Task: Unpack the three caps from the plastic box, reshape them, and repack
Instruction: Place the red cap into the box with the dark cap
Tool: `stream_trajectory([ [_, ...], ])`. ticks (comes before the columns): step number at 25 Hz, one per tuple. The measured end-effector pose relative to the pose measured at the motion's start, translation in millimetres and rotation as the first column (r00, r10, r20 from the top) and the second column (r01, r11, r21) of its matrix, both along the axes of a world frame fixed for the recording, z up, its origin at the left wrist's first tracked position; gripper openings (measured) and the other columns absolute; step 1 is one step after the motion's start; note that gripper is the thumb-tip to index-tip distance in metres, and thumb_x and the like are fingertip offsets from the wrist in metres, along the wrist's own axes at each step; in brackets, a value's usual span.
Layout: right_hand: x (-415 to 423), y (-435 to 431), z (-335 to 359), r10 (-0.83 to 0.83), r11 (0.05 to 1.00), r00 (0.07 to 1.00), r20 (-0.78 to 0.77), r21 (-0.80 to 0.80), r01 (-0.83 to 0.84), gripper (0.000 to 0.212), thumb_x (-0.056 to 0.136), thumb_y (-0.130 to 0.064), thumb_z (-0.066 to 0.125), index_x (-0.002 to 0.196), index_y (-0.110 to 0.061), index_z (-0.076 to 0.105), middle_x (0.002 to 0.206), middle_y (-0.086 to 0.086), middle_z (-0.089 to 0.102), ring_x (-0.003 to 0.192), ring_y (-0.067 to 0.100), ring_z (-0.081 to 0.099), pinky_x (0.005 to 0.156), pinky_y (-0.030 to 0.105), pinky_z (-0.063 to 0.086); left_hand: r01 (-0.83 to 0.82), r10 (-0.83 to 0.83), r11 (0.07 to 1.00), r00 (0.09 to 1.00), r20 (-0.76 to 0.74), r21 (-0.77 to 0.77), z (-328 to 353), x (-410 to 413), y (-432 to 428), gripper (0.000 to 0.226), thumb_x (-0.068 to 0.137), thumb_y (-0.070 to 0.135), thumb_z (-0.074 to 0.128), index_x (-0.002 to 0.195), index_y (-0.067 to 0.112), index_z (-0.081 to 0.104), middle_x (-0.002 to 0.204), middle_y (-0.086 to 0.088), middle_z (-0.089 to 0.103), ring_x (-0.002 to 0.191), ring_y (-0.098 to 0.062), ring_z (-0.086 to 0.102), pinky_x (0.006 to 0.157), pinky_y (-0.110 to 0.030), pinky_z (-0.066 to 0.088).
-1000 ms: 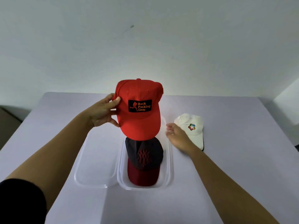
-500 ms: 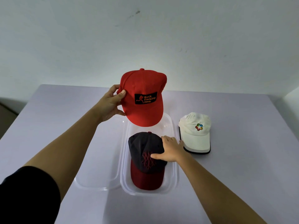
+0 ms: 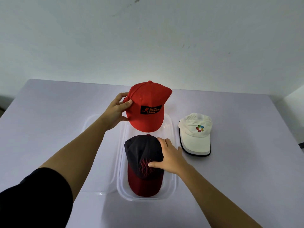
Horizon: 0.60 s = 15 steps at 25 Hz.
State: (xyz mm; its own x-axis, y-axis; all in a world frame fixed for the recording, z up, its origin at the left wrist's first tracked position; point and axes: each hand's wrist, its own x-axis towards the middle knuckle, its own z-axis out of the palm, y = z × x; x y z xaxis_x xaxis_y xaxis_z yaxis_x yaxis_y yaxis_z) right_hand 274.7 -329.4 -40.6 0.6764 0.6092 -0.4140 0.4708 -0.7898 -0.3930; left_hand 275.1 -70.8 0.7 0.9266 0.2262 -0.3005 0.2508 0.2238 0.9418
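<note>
On the pale lilac table (image 3: 246,178), the left hand (image 3: 116,111) pinches a bright red fabric cap (image 3: 148,99) aloft over the clear plastic box (image 3: 174,186), while the right hand (image 3: 171,156) curls its fingers round the crown of the navy, maroon-brimmed cap (image 3: 141,155) inside, which looks light and soft and is likely best lifted by its stiffer brim.

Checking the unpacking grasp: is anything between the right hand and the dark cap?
Nothing visible. The right hand cups the dark cap in the plastic box; the red cap, held by the left hand, hangs above the box's far end.
</note>
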Motion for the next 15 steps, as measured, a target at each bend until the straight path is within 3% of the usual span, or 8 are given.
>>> stream_trajectory([
  [4,-8,-4,-1,0.0,0.999,0.999,0.053,0.05,-0.002,0.101,0.071,-0.064,0.065,0.147,-0.026,0.01,0.147,-0.002,0.026,0.132,0.02,0.037,0.109,0.06,0.016,0.084,-0.081,0.996,0.991,-0.105,0.02,-19,-7,-14,0.029,0.085,0.032,0.063,0.113,0.031,0.055,0.115,-0.005,0.057,0.12,-0.031,0.051,0.086,-0.06,0.05],
  [8,-14,-12,-1,0.01,0.996,0.997,0.083,0.09,-0.017,0.1,0.073,-0.062,0.064,0.148,-0.028,0.007,0.148,-0.005,0.022,0.136,0.017,0.031,0.112,0.057,0.011,0.205,-0.203,0.979,0.945,-0.255,-0.019,-36,-14,-22,0.027,0.094,0.027,0.056,0.12,0.024,0.05,0.118,-0.012,0.058,0.11,-0.034,0.058,0.071,-0.052,0.054],
  [11,-16,-17,-1,0.008,0.994,0.995,0.098,0.11,-0.019,0.1,0.074,-0.063,0.063,0.148,-0.029,0.006,0.149,-0.006,0.021,0.137,0.016,0.028,0.113,0.057,0.011,0.306,-0.292,0.952,0.869,-0.4,-0.029,-38,-13,-24,0.017,0.096,0.022,0.053,0.112,0.02,0.049,0.115,-0.013,0.056,0.098,-0.03,0.058,0.067,-0.045,0.051],
  [13,-17,-17,-2,0.003,0.992,0.995,0.097,0.125,-0.015,0.099,0.074,-0.063,0.063,0.149,-0.028,0.007,0.15,-0.006,0.021,0.138,0.016,0.028,0.112,0.057,0.012,0.418,-0.311,0.904,0.781,-0.542,0.084,-35,-7,-25,0.018,0.095,0.016,0.05,0.113,0.016,0.047,0.118,-0.014,0.052,0.101,-0.027,0.055,0.072,-0.044,0.053],
  [15,-16,-16,-2,0.008,0.992,0.996,0.093,0.128,-0.02,0.099,0.074,-0.062,0.063,0.149,-0.028,0.007,0.15,-0.005,0.022,0.137,0.016,0.029,0.112,0.056,0.012,0.576,-0.297,0.776,0.694,-0.655,0.258,-28,1,-27,0.029,0.091,0.011,0.048,0.12,0.009,0.044,0.12,-0.014,0.05,0.106,-0.026,0.053,0.081,-0.04,0.053],
])
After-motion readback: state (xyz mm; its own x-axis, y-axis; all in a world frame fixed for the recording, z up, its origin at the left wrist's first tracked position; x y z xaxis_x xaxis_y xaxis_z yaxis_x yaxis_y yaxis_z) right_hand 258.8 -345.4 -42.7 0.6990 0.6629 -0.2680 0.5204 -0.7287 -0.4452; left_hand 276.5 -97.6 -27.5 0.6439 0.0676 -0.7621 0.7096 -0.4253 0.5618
